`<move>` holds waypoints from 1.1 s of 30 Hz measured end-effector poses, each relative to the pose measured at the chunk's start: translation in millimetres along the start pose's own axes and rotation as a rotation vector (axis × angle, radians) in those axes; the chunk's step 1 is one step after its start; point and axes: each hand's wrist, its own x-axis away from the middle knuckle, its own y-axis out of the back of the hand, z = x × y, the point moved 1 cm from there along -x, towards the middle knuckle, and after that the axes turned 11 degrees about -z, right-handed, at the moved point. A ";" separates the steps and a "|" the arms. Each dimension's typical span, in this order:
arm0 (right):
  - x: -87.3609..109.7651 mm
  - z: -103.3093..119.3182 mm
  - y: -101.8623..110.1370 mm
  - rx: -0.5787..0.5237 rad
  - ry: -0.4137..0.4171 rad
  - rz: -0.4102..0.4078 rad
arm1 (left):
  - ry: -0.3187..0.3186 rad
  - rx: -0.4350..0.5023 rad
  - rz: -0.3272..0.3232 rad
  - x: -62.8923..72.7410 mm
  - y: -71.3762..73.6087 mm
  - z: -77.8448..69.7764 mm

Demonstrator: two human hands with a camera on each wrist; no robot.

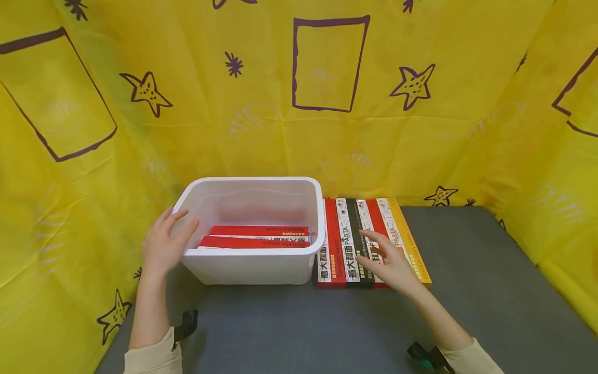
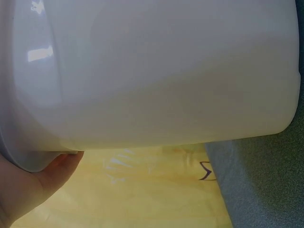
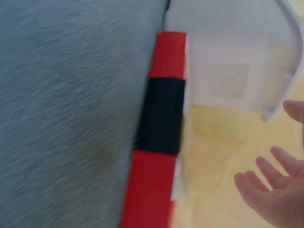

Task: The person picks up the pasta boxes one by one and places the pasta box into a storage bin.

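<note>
My left hand (image 1: pixel 163 244) is at the left front corner of a white plastic bin (image 1: pixel 247 267), its fingers and thumb loosely extended over the rim. The left wrist view shows the bin's outer wall (image 2: pixel 166 85) filling most of the picture. Inside the bin lie red-and-white pasta boxes (image 1: pixel 254 242) marked tomato sauce. My right hand (image 1: pixel 390 262) hovers with spread fingers over a row of pasta boxes lying side by side: a red one (image 1: pixel 337 254), a black one (image 1: pixel 357 244), another red one and a yellow one (image 1: pixel 411 244). Nothing is between its fingers.
A dark grey tabletop (image 1: pixel 261 327) carries the bin and boxes. The row of boxes lies against the bin's right side. Yellow cloth (image 1: pixel 261 130) with drawn stars and frames hangs behind and on both sides.
</note>
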 end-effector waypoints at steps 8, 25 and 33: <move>17.0 -19.3 19.4 0.057 -0.164 -0.044 | 0.006 0.003 0.001 -0.5 0.6 0.0; 37.7 -42.8 54.4 0.221 -0.288 -0.130 | 0.005 0.000 -0.004 -0.9 0.3 0.7; 41.2 -52.8 60.0 0.255 -0.198 -0.162 | 0.001 -0.005 -0.006 -1.4 -0.1 1.6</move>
